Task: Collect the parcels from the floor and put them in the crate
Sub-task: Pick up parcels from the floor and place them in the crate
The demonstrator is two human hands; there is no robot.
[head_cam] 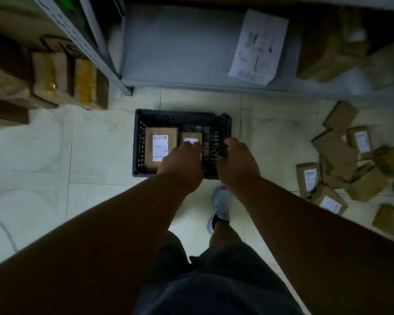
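At far left, brown boxes sit packed on a low shelf behind a grey perforated rack post. The pale tiled floor runs across the view.

In the middle stands the black slatted crate on the floor, in front of a grey shelf base. Inside it, 2 parcels lie flat: a big parcel with a white label against the left wall, and a small parcel just beside it, also labelled.

The left hand reaches down into the crate with its fingers on the near edge of the small parcel; whether it grips the parcel or only touches it I cannot tell, as the fingertips are hidden. The right hand hangs over the crate's right part with fingers curled downward; whether it holds anything I cannot tell. The 2 hands are close, side by side but apart.

Below them, a grey shoe stands on the floor near the crate's front right corner, above dark shorts.

A white labelled box lies tilted on the shelf base. At right, a heap of parcels lies jumbled on the floor, several with white labels, well apart from the crate.
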